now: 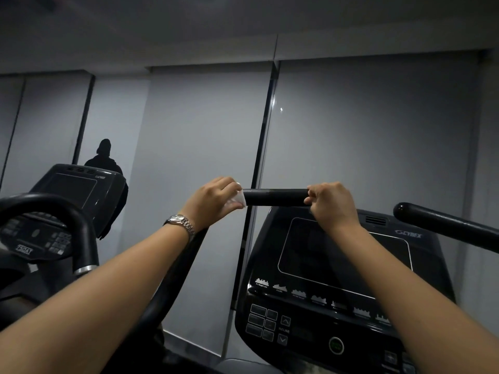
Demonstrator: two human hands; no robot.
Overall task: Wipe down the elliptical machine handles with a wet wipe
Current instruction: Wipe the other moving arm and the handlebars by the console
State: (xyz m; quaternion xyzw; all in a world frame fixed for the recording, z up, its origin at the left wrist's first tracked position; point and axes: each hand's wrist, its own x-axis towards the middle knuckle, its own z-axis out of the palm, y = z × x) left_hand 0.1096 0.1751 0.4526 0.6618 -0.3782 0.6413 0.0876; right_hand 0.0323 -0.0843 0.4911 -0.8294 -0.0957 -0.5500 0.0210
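The elliptical's left handle (275,197) is a black padded bar that lies level in front of me, above the console. My left hand (213,201), with a metal watch on its wrist, is closed around the bar's left part and presses a white wet wipe (239,201) against it. A corner of the wipe sticks out past my fingers. My right hand (332,205) grips the bar's right end. The black right handle (445,222) reaches in from the right edge, untouched.
The machine's dark console (337,265) with its screen and buttons sits below my hands. A second machine (73,190) with a curved black grip (54,209) stands to the left. A person's dark outline (104,157) shows beyond it. Grey blinds fill the wall ahead.
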